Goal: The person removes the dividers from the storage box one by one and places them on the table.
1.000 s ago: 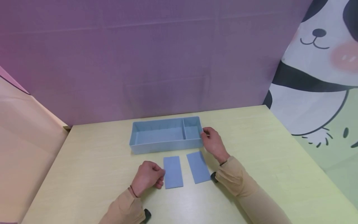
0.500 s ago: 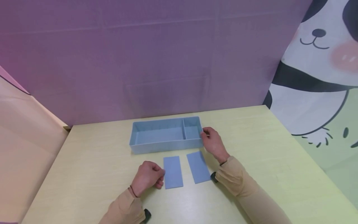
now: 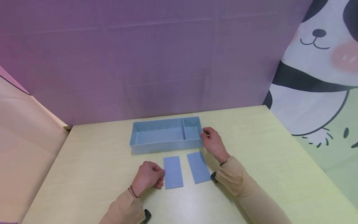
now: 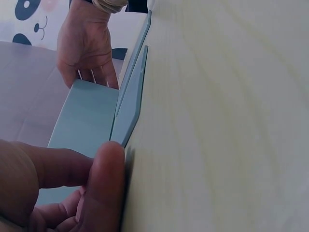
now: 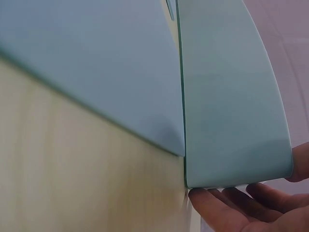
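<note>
In the head view a light-blue divided tray (image 3: 165,145) stands at the back of the table, with a long left compartment and a small right one. My right hand (image 3: 213,142) grips its right end; in the right wrist view the fingers (image 5: 219,210) lie along the end wall and the thumb is by the rim. Before the tray lie two flat blue rectangular panels, the left panel (image 3: 173,172) fairly straight and the right panel (image 3: 198,167) slanted. My left hand (image 3: 149,175) is at the left panel's left edge, fingers curled, thumb against forefinger; whether they pinch the edge is hidden.
The pale wooden table (image 3: 92,161) ends at a purple cloth wall (image 3: 167,62) close behind the tray. A panda-print sheet (image 3: 310,109) hangs on the right, and a light cloth (image 3: 25,130) on the left.
</note>
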`<state>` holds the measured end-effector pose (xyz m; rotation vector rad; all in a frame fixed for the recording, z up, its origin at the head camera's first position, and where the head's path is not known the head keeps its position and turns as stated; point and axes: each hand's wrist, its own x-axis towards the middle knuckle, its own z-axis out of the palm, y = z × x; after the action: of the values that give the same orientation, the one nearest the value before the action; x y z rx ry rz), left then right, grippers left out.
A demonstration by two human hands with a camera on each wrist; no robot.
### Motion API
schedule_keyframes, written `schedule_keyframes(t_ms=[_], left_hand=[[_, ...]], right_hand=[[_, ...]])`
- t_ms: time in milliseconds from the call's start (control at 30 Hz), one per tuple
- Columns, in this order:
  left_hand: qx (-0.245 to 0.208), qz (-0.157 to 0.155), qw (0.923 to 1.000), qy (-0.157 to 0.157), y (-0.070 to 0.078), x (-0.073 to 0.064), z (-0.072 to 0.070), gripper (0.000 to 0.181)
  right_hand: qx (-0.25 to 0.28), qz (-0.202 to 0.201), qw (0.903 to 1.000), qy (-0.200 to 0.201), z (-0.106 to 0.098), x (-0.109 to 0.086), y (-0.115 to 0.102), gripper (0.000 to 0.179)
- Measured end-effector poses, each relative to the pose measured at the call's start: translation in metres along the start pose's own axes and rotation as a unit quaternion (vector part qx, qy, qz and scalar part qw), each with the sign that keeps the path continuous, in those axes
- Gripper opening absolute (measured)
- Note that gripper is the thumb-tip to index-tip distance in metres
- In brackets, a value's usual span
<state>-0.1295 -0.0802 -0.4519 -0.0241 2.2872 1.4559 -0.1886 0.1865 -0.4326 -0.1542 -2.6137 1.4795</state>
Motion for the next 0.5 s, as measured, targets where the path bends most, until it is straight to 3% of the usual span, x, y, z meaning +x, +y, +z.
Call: schedule_keyframes(t_ms=[367,500], left_hand=[[-0.004,0.013,0.9999,0.001,-0.0007,-0.0002,0.0005,0.015],[0.0,0.035,0.9992,0.016,-0.0014,-0.0008,0.0001,0.017]], right_hand=[[0.001,0.001,1.0,-0.001,-0.001,-0.0011,-0.0024,0.035],[0.0,0.002,1.0,-0.001,-0.0007,-0.0009,-0.002,0.035]])
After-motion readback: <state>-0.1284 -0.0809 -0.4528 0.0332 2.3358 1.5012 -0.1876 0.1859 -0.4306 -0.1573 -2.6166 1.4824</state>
